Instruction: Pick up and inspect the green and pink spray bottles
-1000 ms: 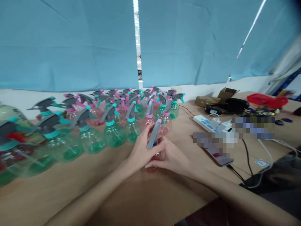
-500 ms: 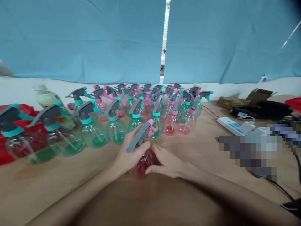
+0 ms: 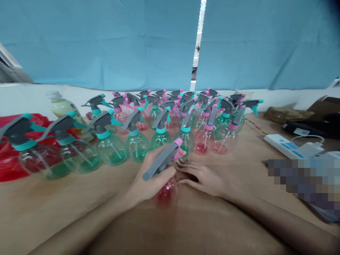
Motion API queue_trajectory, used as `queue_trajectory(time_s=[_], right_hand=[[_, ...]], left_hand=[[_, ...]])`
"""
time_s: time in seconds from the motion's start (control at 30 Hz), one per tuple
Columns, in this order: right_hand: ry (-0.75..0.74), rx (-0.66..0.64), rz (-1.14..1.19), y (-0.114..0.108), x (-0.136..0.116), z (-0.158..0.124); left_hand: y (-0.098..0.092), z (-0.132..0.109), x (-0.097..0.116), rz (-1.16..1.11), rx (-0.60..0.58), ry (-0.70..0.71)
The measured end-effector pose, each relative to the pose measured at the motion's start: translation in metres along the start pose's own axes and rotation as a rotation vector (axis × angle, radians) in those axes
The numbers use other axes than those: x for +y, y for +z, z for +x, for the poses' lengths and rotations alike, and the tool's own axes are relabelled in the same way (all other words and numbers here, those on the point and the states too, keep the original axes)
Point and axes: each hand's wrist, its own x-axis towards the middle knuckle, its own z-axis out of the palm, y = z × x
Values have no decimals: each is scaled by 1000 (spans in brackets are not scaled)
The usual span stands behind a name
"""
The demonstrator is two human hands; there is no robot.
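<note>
Brown table (image 3: 244, 170), held spray bottle (image 3: 165, 193), blue cloth (image 3: 127, 49) behind

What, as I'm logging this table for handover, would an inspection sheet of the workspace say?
Surface: brown table
Job's things: pinkish spray bottle, held; other spray bottles behind it, in rows
Clutter: red bag and capped bottle, left; power strip, right; pixelated area unreadable
Hands: left hand grips that bottle; right hand open beside it, contact unclear
Cables: white cord by the power strip; orange wire beyond it
Surroundings: blue curtain, white wall
</note>
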Motion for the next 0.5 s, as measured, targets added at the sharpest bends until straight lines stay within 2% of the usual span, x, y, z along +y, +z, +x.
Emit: queue_trajectory(time_s=[0.2,0.5], right_hand=[[6,-5,-6,1,1,-1],[-20,26,-3,3,1,-1]], left_hand=[[0,0,3,2,5,-26],[2,0,1,22,54,24]])
